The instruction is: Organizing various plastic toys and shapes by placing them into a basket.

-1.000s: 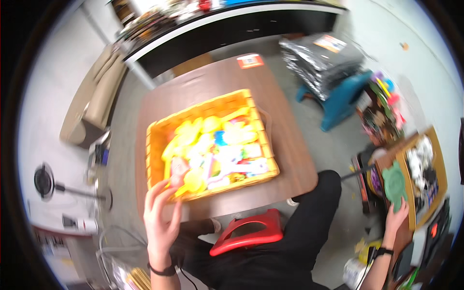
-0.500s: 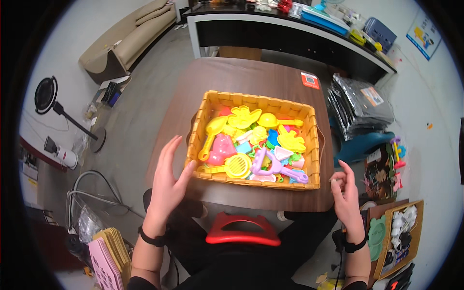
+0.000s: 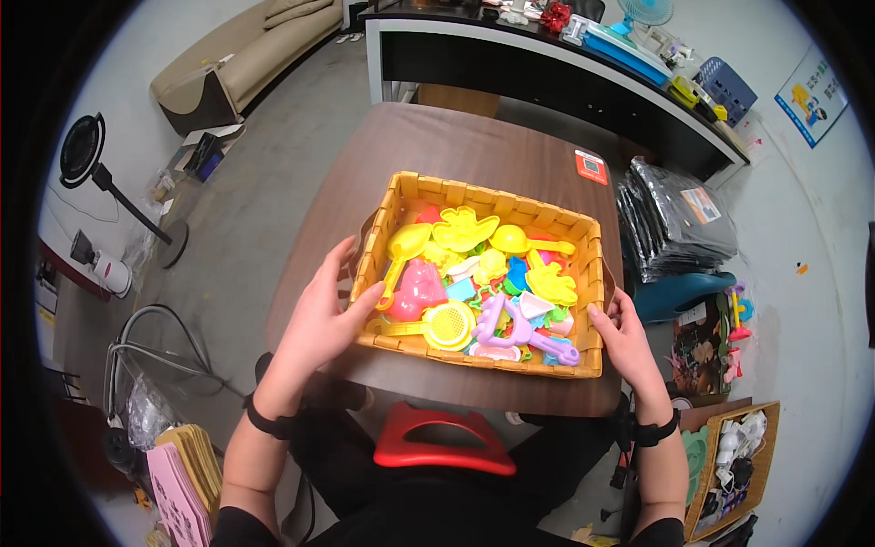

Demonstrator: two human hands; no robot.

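A woven yellow-brown basket [image 3: 474, 359] stands on the brown table, packed with plastic sand toys. My left hand [image 3: 324, 305] grips its left side, thumb over the rim and fingers outside by the strap handle. At the opposite end my right hand [image 3: 626, 333] holds the right side, its thumb at the rim; some fingertips are hidden. Among the toys are a yellow shovel [image 3: 401, 251], a yellow sieve [image 3: 449, 325], a purple rake-like toy [image 3: 524, 330], a pink mold [image 3: 420, 290] and a yellow flower-shaped mold [image 3: 463, 228].
The table [image 3: 437, 137] carries a red-and-white card [image 3: 591, 167] at its far right. A red stool [image 3: 444, 439] is between my legs. Black plastic-wrapped packages [image 3: 679, 219] and a wicker basket of odds and ends [image 3: 734, 465] lie right; a long counter [image 3: 510, 64] is behind.
Both hands have closed in on the basket. The right one moved left from beside the table onto the basket's right side; the left one now grips the left side. The view shifted slightly.
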